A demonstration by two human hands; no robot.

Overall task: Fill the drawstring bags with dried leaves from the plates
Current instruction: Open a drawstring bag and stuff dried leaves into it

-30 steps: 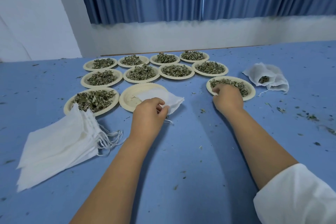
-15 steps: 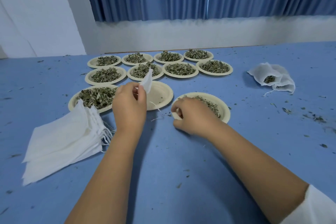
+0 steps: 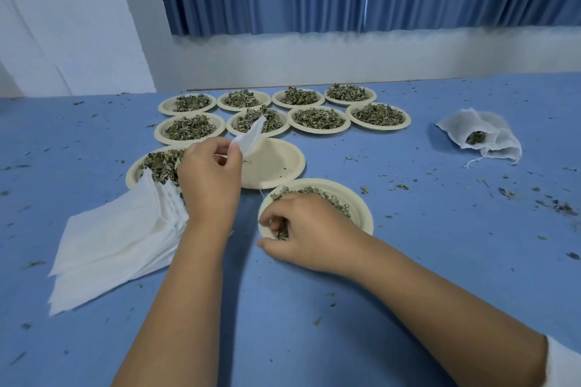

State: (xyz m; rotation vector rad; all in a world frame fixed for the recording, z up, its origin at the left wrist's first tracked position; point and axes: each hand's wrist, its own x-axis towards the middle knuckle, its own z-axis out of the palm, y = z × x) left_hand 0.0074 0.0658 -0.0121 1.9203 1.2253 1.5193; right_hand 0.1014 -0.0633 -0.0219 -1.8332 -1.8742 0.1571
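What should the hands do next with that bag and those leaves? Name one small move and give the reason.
Probably lift the pinch of leaves to the bag's mouth. The right hand is curled around dried leaves on the nearest plate, while the left hand holds an empty drawstring bag above the emptied plate.

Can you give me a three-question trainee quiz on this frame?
1. True or false: the left hand holds a white drawstring bag up off the table.
2. What is the right hand doing? A) pinching dried leaves on the nearest plate; B) tying a string; C) resting on the stack of empty bags.
3. Fill in: the plate just beyond the left hand, the bare plate, is nearly ____.

Key: 1 true; 2 A; 3 empty.
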